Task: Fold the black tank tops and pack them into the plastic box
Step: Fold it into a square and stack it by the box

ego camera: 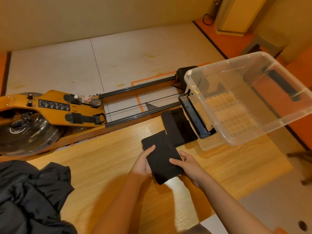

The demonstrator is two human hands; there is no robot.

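The left hand (143,163) and right hand (188,164) grasp a folded black tank top (162,159); beyond the grip lies another folded top (177,125), rightward the seemingly empty plastic box (224,62), leftward a dark garment heap (30,196).

Grips a folded black tank top (162,157) from both sides over the wooden tabletop (104,166): left hand (143,163) on the left edge, right hand (187,163) on the right, each thumb laid across the cloth. Just beyond, at its far corner, a second folded top (177,127) flat on the tabletop. Right of that, a clear plastic box (253,98). At the near left, a heap of black clothes (33,196). Behind the tabletop, a wooden rowing machine (50,107) with a water bottle (88,99) lying on it.
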